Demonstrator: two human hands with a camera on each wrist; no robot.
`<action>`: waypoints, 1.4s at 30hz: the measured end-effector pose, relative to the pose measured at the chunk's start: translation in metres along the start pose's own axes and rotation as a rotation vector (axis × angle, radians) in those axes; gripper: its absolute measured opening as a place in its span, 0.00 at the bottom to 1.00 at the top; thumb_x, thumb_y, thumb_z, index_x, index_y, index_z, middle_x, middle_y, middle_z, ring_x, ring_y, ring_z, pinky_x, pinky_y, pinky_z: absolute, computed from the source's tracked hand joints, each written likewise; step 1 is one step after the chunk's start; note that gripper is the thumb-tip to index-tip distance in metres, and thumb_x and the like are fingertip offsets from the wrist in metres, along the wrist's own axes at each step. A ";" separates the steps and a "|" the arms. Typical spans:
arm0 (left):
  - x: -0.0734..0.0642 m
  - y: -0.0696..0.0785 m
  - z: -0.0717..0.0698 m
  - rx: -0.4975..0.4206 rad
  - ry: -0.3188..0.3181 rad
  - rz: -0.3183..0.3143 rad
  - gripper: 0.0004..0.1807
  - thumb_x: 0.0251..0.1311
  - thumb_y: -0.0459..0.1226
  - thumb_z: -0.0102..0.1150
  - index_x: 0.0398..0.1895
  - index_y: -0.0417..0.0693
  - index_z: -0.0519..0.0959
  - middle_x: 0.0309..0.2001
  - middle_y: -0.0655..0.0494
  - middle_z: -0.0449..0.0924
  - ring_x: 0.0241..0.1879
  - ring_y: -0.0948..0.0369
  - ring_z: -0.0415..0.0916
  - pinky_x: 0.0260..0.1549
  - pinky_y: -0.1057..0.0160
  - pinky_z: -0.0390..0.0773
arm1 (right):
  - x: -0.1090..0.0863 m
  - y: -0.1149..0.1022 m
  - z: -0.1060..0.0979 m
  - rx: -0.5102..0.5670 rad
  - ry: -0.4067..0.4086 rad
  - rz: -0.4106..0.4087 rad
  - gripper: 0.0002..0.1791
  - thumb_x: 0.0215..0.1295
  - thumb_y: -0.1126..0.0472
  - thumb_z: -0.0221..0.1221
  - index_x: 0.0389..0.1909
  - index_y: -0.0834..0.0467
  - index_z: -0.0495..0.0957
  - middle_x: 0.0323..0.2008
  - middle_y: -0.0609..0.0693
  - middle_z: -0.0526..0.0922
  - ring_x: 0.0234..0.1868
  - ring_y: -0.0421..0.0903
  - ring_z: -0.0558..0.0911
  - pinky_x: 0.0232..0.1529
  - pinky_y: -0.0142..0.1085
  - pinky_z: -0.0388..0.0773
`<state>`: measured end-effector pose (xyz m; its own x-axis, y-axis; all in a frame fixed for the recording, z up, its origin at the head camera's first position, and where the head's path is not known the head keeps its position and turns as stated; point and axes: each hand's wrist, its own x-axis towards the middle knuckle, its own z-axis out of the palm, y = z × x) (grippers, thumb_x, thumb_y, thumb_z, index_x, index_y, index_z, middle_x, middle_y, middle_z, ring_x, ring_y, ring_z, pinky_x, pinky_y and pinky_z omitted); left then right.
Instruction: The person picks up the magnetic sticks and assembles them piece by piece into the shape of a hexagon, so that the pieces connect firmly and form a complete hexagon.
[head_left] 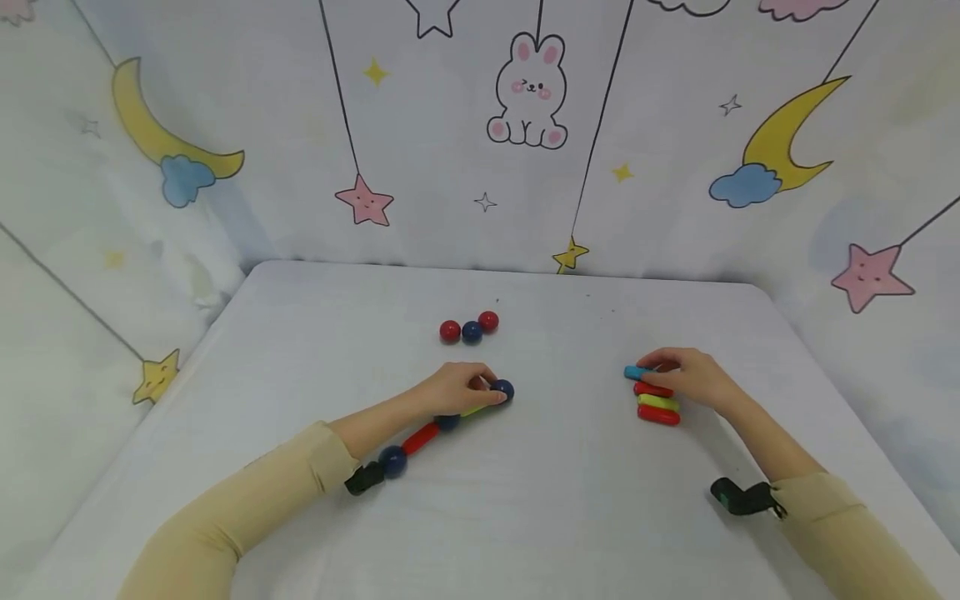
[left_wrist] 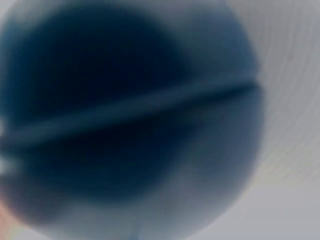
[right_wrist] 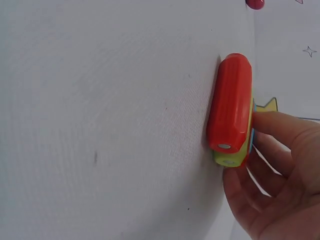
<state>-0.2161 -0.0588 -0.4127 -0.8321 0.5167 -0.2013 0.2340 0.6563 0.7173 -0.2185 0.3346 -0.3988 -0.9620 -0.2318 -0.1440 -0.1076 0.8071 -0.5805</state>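
My left hand (head_left: 461,387) pinches a dark blue ball (head_left: 503,389) at the far end of a chain. In that chain, a yellow-green rod (head_left: 474,411), a second blue ball (head_left: 447,422), a red rod (head_left: 420,438) and another blue ball (head_left: 393,461) follow toward me. A seamed blue ball (left_wrist: 150,160) fills the left wrist view, very blurred. My right hand (head_left: 693,379) holds a light blue rod (head_left: 637,372) between thumb and fingers. Just nearer lie a red rod (head_left: 652,389), a yellow-green rod (head_left: 657,402) and another red rod (right_wrist: 231,102), whose end bears a silver disc.
Toward the back of the white table (head_left: 570,500) sit a red ball (head_left: 450,332), a blue ball (head_left: 472,332) and another red ball (head_left: 488,321). Behind the table hangs a printed cloth (head_left: 435,125). Black wrist devices (head_left: 742,498) jut from both sleeves.
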 end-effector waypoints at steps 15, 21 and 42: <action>-0.002 0.002 -0.001 -0.011 -0.006 -0.006 0.20 0.63 0.48 0.62 0.52 0.49 0.78 0.34 0.59 0.78 0.35 0.60 0.72 0.32 0.66 0.73 | 0.025 -0.043 0.036 0.044 0.002 -0.187 0.13 0.63 0.58 0.65 0.48 0.55 0.81 0.41 0.49 0.81 0.45 0.51 0.78 0.42 0.40 0.77; -0.001 0.001 0.000 -0.012 -0.003 0.006 0.20 0.63 0.48 0.62 0.53 0.48 0.79 0.33 0.59 0.78 0.35 0.60 0.72 0.32 0.66 0.73 | 0.033 -0.068 0.056 0.110 -0.077 -0.283 0.12 0.62 0.61 0.65 0.47 0.56 0.81 0.42 0.48 0.81 0.46 0.48 0.78 0.50 0.43 0.77; -0.003 0.001 0.000 -0.025 0.012 0.004 0.19 0.63 0.49 0.62 0.52 0.49 0.79 0.32 0.59 0.78 0.33 0.60 0.72 0.30 0.66 0.72 | 0.046 -0.109 0.085 0.136 -0.170 -0.432 0.14 0.63 0.64 0.65 0.49 0.58 0.80 0.44 0.49 0.82 0.47 0.48 0.78 0.50 0.43 0.79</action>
<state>-0.2138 -0.0596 -0.4117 -0.8373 0.5126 -0.1902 0.2251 0.6402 0.7345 -0.2300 0.1897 -0.4104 -0.7805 -0.6250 0.0107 -0.4437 0.5419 -0.7138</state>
